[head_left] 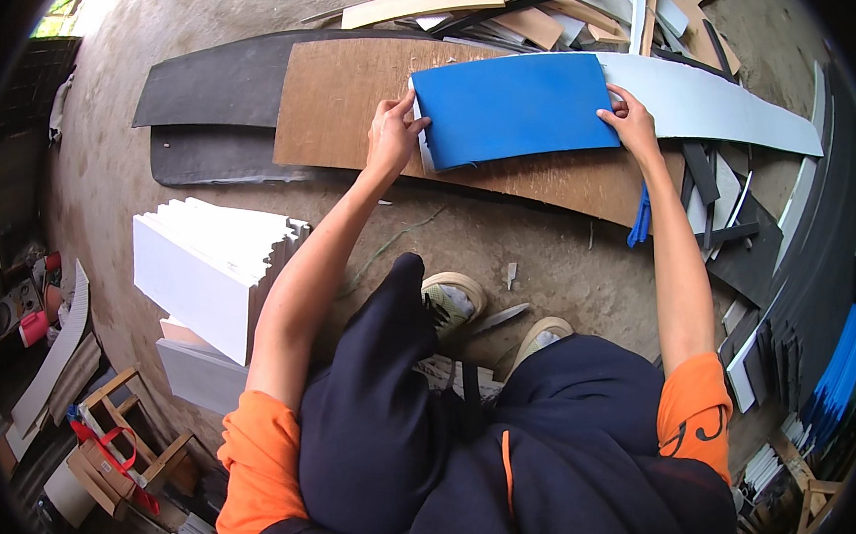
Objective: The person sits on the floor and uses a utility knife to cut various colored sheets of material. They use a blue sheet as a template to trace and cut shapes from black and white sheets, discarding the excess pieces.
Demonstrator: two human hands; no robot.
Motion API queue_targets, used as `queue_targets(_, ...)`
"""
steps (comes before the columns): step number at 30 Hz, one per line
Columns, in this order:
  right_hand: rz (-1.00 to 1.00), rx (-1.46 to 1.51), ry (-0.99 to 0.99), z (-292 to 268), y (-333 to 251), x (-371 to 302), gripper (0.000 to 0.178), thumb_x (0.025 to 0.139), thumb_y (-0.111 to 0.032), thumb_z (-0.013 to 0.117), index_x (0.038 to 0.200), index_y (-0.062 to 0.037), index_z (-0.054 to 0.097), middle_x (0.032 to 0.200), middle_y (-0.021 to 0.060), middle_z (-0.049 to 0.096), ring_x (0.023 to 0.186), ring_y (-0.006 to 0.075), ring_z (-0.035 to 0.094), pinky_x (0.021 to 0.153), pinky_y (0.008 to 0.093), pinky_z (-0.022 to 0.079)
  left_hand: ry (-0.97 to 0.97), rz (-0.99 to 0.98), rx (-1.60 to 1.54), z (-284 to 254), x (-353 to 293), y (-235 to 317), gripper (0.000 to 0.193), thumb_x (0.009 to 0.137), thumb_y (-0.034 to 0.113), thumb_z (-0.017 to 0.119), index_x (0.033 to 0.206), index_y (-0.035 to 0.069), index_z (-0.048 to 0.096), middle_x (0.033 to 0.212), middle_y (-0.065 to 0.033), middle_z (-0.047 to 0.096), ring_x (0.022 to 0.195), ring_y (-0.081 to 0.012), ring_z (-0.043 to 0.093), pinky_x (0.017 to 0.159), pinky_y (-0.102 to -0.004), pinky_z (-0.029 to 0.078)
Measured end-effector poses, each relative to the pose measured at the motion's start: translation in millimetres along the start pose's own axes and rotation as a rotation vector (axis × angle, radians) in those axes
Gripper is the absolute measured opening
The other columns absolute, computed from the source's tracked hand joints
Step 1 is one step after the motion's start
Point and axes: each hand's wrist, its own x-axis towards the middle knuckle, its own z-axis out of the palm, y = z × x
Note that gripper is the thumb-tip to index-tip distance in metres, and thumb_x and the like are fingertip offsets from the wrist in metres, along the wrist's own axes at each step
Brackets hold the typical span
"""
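A blue rectangular sheet is held by its two short edges over a brown wooden board. My left hand pinches its left edge, where a strip of white shows alongside the blue. The right edge is gripped between the thumb and fingers of my right hand. Behind the blue sheet, a long white sheet stretches off to the right. Dark grey sheets lie under the board's left part.
Mixed offcuts are heaped beyond the board. A stack of white sheets stands left of my legs. Blue strips and dark sheets line the right side. A knife-like blade lies between my shoes; a wooden stool is at lower left.
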Motion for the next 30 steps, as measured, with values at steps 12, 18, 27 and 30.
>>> queue_targets(12, 0.002, 0.008, 0.025, 2.9, 2.0, 1.2, 0.052, 0.066, -0.018, 0.071, 0.115, -0.0154, 0.053, 0.076, 0.0079, 0.060, 0.066, 0.0172, 0.059, 0.063, 0.0307, 0.048, 0.080, 0.100, -0.013, -1.1, -21.1, 23.0, 0.031, 0.074, 0.013, 0.063, 0.104, 0.008, 0.056, 0.106, -0.0107, 0.050, 0.078, -0.0215, 0.060, 0.074, -0.0330, 0.047)
queue_targets(18, 0.013, 0.009, 0.011, 1.5, -1.0, 1.1, 0.052, 0.067, -0.018, 0.071, 0.115, -0.0160, 0.053, 0.075, 0.0077, 0.061, 0.065, 0.0175, 0.059, 0.064, 0.0307, 0.048, -0.037, 0.574, 0.195, -9.0, -37.3, -0.2, 0.080, 0.055, 0.027, 0.078, 0.125, 0.016, 0.042, 0.124, -0.0186, 0.038, 0.109, -0.0336, 0.044, 0.089, -0.0404, 0.041)
queue_targets(27, 0.100, 0.356, -0.053, -9.2, 15.3, -1.2, 0.043, 0.072, -0.010, 0.065, 0.114, -0.0101, 0.054, 0.091, 0.0086, 0.061, 0.084, 0.0147, 0.058, 0.078, 0.0275, 0.044, -0.031, 0.547, 0.339, -0.1, -41.4, 7.9, 0.080, 0.058, 0.026, 0.077, 0.127, 0.010, 0.039, 0.127, -0.0233, 0.035, 0.113, -0.0371, 0.041, 0.093, -0.0410, 0.038)
queue_targets(30, 0.136, 0.557, -0.088, -13.4, 15.5, -2.8, 0.040, 0.073, -0.005, 0.062, 0.113, -0.0052, 0.054, 0.098, 0.0093, 0.060, 0.093, 0.0152, 0.056, 0.084, 0.0273, 0.041, -0.040, 0.547, 0.378, -2.4, -42.0, 7.7, 0.079, 0.058, 0.024, 0.076, 0.126, 0.007, 0.039, 0.126, -0.0248, 0.035, 0.113, -0.0372, 0.040, 0.094, -0.0403, 0.037)
